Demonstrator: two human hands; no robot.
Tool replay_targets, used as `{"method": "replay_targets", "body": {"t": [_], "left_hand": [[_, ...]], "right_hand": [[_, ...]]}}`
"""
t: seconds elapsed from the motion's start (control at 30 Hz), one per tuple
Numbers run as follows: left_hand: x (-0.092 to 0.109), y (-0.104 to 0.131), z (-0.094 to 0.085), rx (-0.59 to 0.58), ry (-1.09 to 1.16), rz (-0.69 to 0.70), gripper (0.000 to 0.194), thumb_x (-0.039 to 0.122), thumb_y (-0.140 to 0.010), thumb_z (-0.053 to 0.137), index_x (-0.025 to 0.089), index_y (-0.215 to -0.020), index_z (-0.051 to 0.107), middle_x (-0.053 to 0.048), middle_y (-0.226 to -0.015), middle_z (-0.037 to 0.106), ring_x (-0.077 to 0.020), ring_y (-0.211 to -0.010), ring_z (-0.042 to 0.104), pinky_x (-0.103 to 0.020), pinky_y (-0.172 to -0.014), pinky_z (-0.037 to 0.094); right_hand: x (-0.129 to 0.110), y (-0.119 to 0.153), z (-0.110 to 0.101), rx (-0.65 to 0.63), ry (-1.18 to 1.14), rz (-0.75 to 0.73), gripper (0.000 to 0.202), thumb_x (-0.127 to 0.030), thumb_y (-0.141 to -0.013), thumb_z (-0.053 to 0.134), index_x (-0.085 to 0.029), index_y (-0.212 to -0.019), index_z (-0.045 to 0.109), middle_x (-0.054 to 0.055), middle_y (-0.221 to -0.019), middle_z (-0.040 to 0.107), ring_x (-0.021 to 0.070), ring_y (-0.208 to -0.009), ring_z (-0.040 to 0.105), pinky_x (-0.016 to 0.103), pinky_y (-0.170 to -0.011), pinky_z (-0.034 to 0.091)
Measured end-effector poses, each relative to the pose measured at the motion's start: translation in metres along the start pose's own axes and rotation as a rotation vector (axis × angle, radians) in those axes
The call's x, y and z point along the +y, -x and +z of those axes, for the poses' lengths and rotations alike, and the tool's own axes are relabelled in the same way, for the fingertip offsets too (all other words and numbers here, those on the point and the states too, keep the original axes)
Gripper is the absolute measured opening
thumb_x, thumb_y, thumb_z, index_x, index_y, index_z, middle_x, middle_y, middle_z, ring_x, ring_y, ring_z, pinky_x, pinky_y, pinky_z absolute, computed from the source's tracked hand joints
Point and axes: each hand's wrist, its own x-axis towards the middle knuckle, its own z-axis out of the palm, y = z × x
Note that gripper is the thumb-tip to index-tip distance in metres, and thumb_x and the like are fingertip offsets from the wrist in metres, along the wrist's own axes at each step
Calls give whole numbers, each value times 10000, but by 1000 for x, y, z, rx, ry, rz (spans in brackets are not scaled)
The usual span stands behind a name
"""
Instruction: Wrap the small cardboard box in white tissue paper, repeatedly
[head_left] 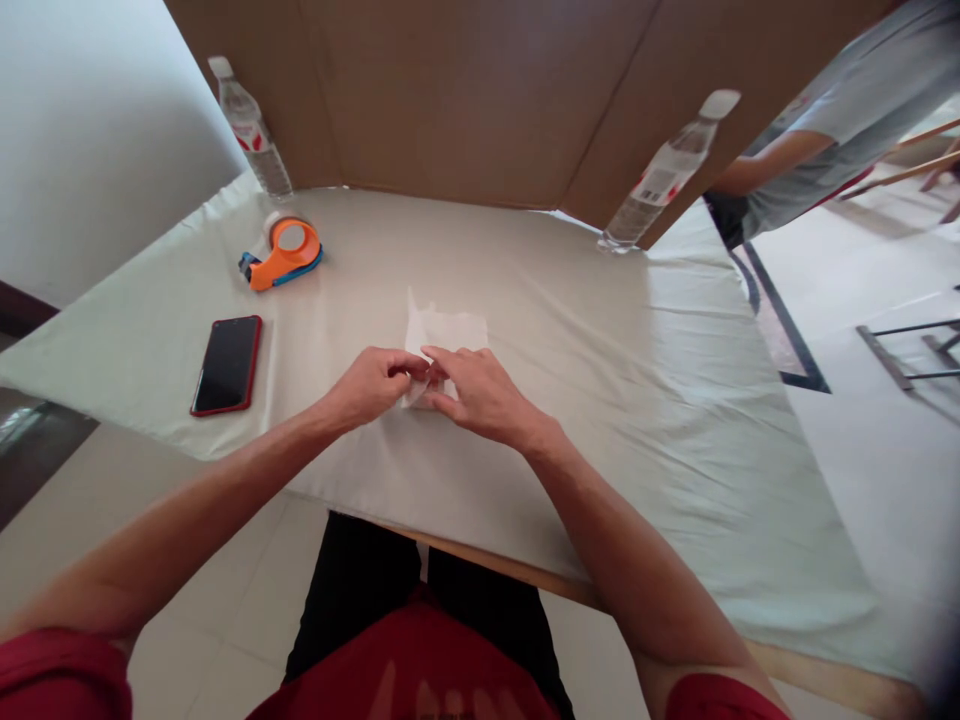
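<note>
A thin, whitish, see-through sheet (454, 328), perhaps tissue or soft wrapping, lies on the cloth before me with its far-left corner sticking up. At its near-left edge my left hand (379, 385) is closed, pinching the sheet between thumb and fingers. Opposite it, my right hand (484, 393) bends its fingers and thumb around the near part of the sheet, fingertips almost meeting those of the left. Folds and fingers hide whatever may lie between the hands.
An orange and blue tape dispenser (286, 252) and a red-edged phone (226, 365) lie to the left. Two water bottles (251, 130) (664, 180) stand against a brown cardboard panel (465, 100). Pale cloth (675, 420) covers the table. Another person's arm (780, 160) shows at right.
</note>
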Motion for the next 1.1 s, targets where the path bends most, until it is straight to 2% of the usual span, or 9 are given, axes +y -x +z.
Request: {"method": "replay_targets", "body": {"t": [0.1,0.17,0.3,0.37,0.53,0.63,0.77,0.9,1.1], "left_hand": [[-14,2,9,45,-233,262,279,133,-782,522,196,-889,772,-41,-895,727,-163,-804,627,-293,-784,511],[-25,2,16,111,-354,415,248,150,-817,540,192,-897,771,-69,-899,684,-187,-847,614,-310,-776,507],[-41,-1,27,276,-473,586,208,124,-817,572,189,-890,755,-108,-1024,643,-223,-946,587,-364,-836,521],[-46,-3,30,299,-459,644,202,108,-817,566,181,-888,741,-124,-1110,646,-239,-1026,592,-393,-905,524],[-54,-7,32,237,-332,677,217,100,-832,531,182,-947,697,-105,-1074,708,-226,-1067,642,-382,-960,534],[-58,-7,35,272,-277,690,223,108,-834,527,181,-970,689,-114,-1107,723,-224,-1083,657,-377,-958,543],[-61,-7,38,310,-281,741,228,112,-831,529,170,-974,698,-122,-1104,748,-233,-1065,666,-390,-955,529],[-58,-7,36,330,-419,716,219,130,-800,562,197,-938,719,-83,-1086,781,-258,-1023,647,-417,-904,477],[-52,-7,34,349,-509,727,200,141,-771,597,211,-908,726,-51,-1059,796,-258,-934,602,-391,-800,424]], "right_hand": [[15,13,-6,168,-125,21,391,-242,-903,631,-168,-1287,621,109,-1209,730,255,-1121,647,402,-981,437],[27,24,-10,244,-157,147,364,-251,-890,641,-153,-1241,648,121,-1206,720,243,-1061,668,390,-952,478],[45,49,-14,149,-183,492,404,-319,-861,692,-117,-1209,659,141,-1145,719,229,-911,692,381,-863,527],[48,55,-10,100,-229,613,463,-373,-862,701,-106,-1236,647,144,-1113,724,233,-903,693,376,-827,540],[40,44,4,98,-392,735,688,-482,-860,685,-94,-1406,530,169,-1122,707,221,-782,694,328,-608,540],[36,31,11,122,-455,747,767,-465,-825,712,-109,-1460,468,146,-1056,696,174,-629,636,298,-490,497],[38,24,20,180,-653,714,819,-484,-809,721,-140,-1482,405,66,-910,664,114,-454,511,272,-369,419],[39,21,26,237,-745,713,816,-468,-786,727,-157,-1466,399,19,-803,643,134,-487,530,250,-356,415],[30,10,27,319,-665,657,804,-316,-723,677,-154,-1460,403,-21,-726,634,163,-576,576,252,-421,471]]}}
